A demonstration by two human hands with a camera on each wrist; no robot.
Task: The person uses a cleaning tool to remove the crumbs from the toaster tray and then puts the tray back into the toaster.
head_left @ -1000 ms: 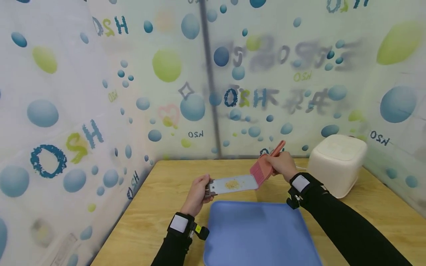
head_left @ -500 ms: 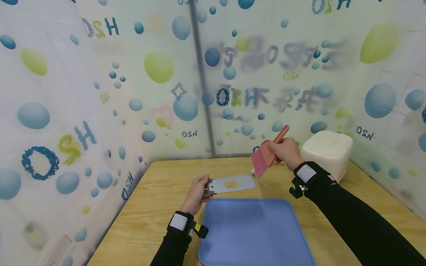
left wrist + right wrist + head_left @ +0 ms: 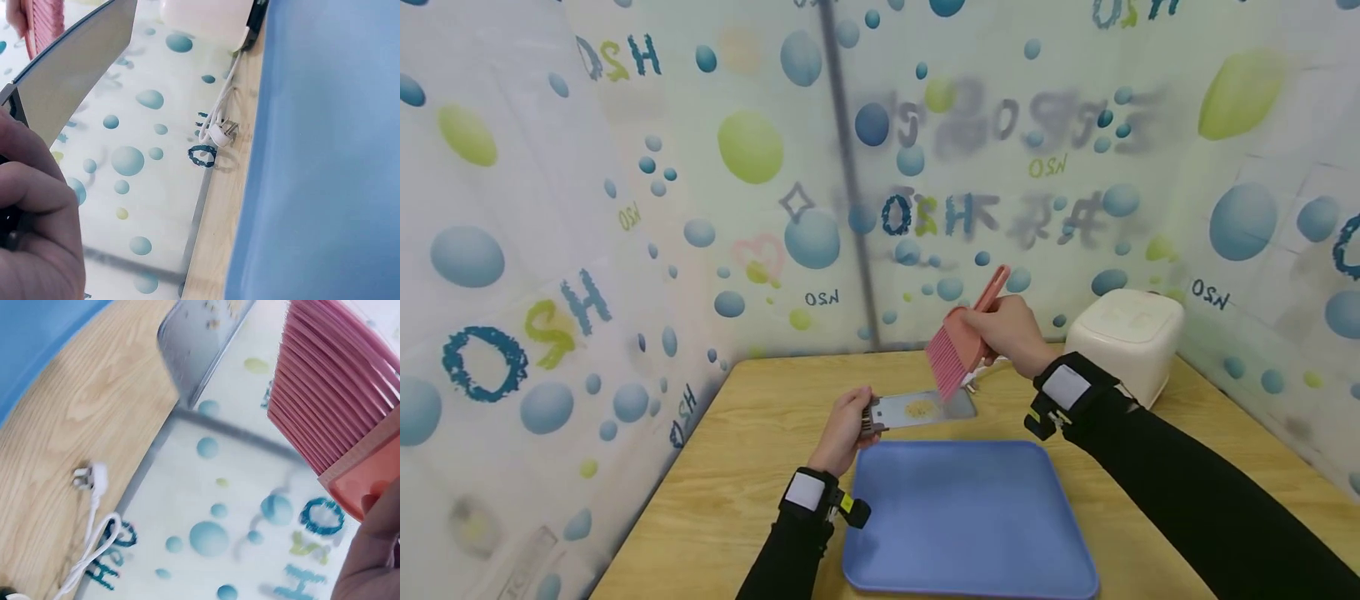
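Observation:
My left hand point(image 3: 844, 429) grips the dark slotted end of a flat metal crumb tray point(image 3: 895, 416), held above the table behind the blue tray. Yellowish crumbs point(image 3: 922, 409) lie on its upper face. In the left wrist view the underside of the crumb tray point(image 3: 81, 69) shows past the curled fingers. My right hand point(image 3: 1013, 333) holds a pink silicone brush point(image 3: 957, 346) near the base of its handle, bristles pointing down. The bristle tips sit over the crumb tray just right of the crumbs; whether they touch it I cannot tell.
A blue tray point(image 3: 970, 517) lies on the wooden table point(image 3: 700, 500) in front of me. At the right back stands a white rounded appliance point(image 3: 1123, 342); its cord and plug point(image 3: 90, 481) lie near the table's back edge. A patterned curtain point(image 3: 760, 217) surrounds the table.
The brush has lifted off the right end of the crumb tray, then swung left over it near the crumbs. My left hand keeps its grip. The head view has shifted slightly right.

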